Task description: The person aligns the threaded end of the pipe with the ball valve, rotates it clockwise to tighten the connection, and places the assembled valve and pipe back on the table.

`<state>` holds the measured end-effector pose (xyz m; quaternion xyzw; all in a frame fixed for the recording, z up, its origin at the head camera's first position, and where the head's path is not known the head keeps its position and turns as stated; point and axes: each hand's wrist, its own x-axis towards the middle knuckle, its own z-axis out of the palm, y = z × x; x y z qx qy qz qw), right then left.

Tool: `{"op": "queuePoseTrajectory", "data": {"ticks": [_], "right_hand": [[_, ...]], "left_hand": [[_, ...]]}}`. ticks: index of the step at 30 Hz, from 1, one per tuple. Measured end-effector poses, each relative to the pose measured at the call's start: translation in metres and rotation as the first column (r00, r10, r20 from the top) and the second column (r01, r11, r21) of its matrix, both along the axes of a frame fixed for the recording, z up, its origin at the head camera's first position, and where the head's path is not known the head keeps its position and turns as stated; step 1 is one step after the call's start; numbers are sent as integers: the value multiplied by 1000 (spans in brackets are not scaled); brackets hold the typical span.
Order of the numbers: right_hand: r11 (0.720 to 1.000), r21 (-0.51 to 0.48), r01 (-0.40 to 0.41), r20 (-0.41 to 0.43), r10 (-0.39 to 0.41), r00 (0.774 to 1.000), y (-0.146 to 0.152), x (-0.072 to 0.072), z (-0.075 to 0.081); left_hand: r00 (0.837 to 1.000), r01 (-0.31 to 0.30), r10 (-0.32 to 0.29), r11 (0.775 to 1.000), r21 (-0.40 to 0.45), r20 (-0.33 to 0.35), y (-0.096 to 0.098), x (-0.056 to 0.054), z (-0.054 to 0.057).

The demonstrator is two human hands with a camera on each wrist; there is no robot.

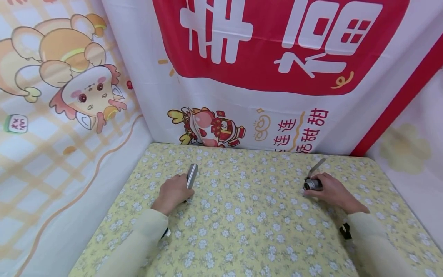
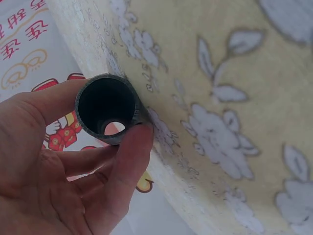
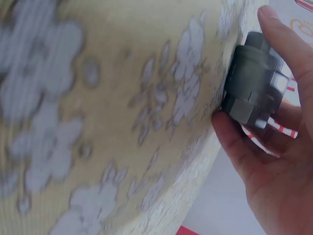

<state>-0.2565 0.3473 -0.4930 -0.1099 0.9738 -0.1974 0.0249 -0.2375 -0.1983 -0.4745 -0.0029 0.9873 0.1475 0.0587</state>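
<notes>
My left hand [image 1: 174,191] grips a hollow metal tube [image 1: 192,172] on the left of the table; its far end points away from me. In the left wrist view, thumb and fingers curl round the open-ended tube [image 2: 105,100], whose side lies against the cloth. On the right, my right hand [image 1: 331,191] holds a short metal valve [image 1: 313,185] with a flat lever [image 1: 317,166] sticking out beyond it. The right wrist view shows the valve body [image 3: 252,78] with flat-sided ends between thumb and fingers, close against the cloth. The palm sides partly hide both pieces in the head view.
A yellow floral cloth [image 1: 238,215] covers the table. Behind it hangs a white curtain [image 1: 138,77] with a red printed panel [image 1: 263,57]. Another printed curtain [image 1: 69,161] closes the left side, and a pale one [image 1: 415,115] stands at the right.
</notes>
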Motion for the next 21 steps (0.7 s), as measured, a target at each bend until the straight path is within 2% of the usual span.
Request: {"op": "queuePoseTrajectory", "data": {"ticks": [10, 14, 18, 21], "right_hand": [[999, -41, -22, 51, 24, 998, 11, -2, -2], [999, -44, -23, 59, 26, 998, 13, -4, -2], [999, -43, -22, 52, 25, 998, 13, -4, -3], [998, -53, -19, 47, 21, 999, 14, -3, -4]], "left_hand": [[1000, -15, 15, 989, 148, -4, -11, 1, -2], [999, -46, 40, 975, 216, 30, -16, 0, -4], [995, -82, 63, 949, 305, 72, -22, -1, -7], [993, -110, 81, 912, 395, 90, -27, -1, -9]]}}
